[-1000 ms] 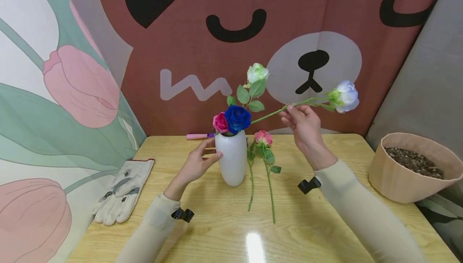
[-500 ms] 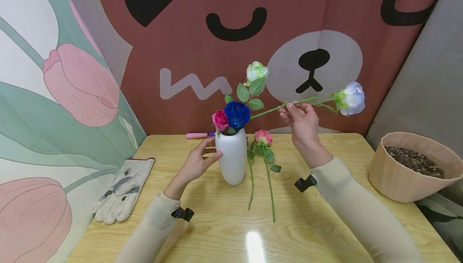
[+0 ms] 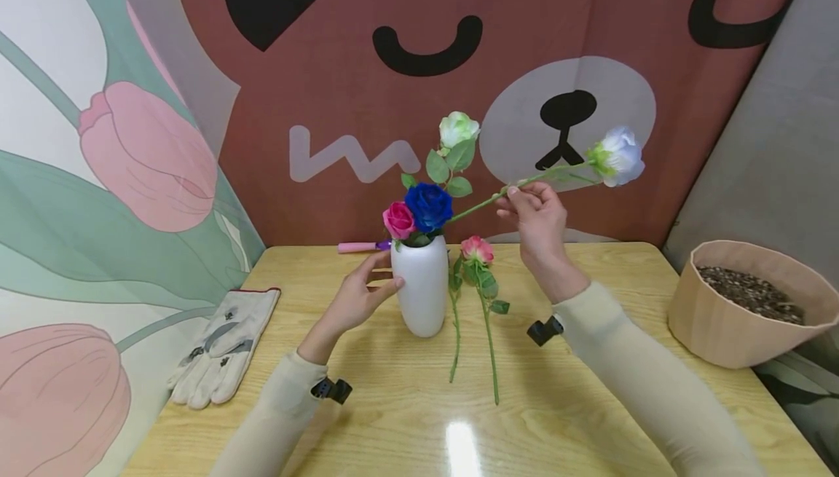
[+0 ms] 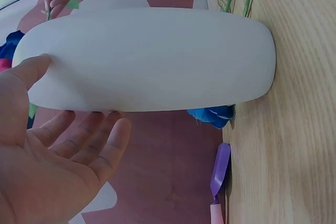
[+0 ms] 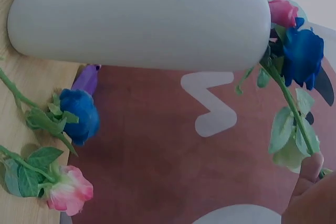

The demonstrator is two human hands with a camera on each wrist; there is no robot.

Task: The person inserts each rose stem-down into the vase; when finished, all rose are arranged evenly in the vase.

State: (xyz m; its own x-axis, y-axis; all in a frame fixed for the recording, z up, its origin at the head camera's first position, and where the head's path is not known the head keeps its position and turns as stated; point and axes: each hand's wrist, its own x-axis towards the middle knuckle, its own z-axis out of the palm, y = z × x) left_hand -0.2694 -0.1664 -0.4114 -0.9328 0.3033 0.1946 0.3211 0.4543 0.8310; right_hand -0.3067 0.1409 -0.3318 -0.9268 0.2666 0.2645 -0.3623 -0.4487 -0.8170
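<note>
In the head view a white vase (image 3: 422, 288) stands upright on the wooden table. My left hand (image 3: 354, 301) holds its left side, the thumb on the near face and the fingers behind. The vase's mouth bears a dark pink rose (image 3: 398, 220), a blue rose (image 3: 429, 207) and a tall pale green-white rose (image 3: 459, 130). My right hand (image 3: 541, 222), right of the vase, pinches the green stem of a pale blue-white flower (image 3: 619, 156). That stem slants down left to the mouth; the right wrist view shows the stem (image 5: 289, 95) entering there.
Right of the vase lie a pink rose (image 3: 478, 250) and a blue rose (image 5: 79, 116) on their stems. A small purple trowel with a pink handle (image 3: 357, 247) lies behind the vase. Gloves (image 3: 223, 349) lie left; a tan pot of soil (image 3: 721, 324) stands right.
My right hand and the blue-white flower shifted slightly right, then back left, with the bloom now higher. The flowers in the vase lean a little further left. My left hand stays put.
</note>
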